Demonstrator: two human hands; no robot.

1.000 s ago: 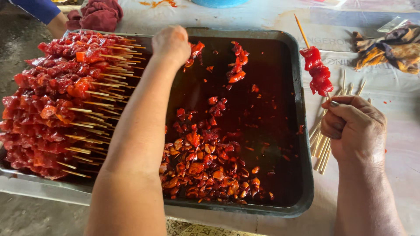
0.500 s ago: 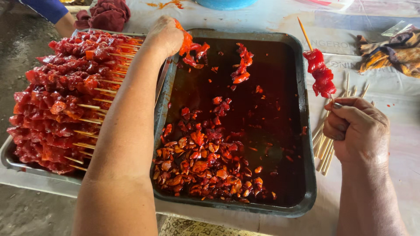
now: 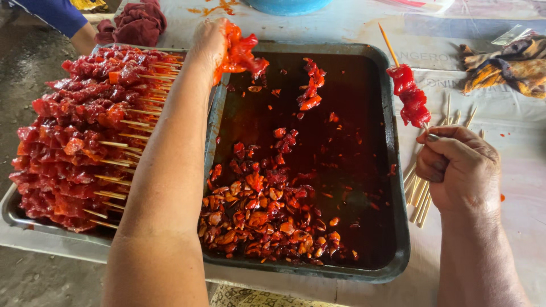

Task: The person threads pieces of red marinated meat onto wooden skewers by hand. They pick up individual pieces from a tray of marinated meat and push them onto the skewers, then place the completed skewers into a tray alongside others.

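The big dark tray (image 3: 392, 170) sits in the middle of the table. Its rim runs all the way round, and the far half of its floor is mostly bare, wet with dark red sauce, so there is room to move there. The near half is packed with a heap of chopped meat pieces (image 3: 261, 216), red and orange and shiny.

The left hand (image 3: 209, 42) is up over the far left corner of the tray. It is squeezed round a clump of red meat (image 3: 242, 54), which is wet and floppy and hangs over the tray's edge.

To the right of the tray, the right hand (image 3: 458, 167) is closed tight on a thin wooden skewer (image 3: 389, 45). The stick points up and away, with a few red meat chunks (image 3: 409, 96) threaded on near the hand. The same fist also grips a bundle of bare sticks (image 3: 420, 196), lying just off the tray's right rim.

Left of the big tray is a second tray (image 3: 14, 213), touching it. A tall pile of filled skewers (image 3: 85, 131) fills it, with stick ends poking toward the big tray.

Beyond the trays lie a dark red cloth (image 3: 133, 23) and a striped rag (image 3: 506, 65).
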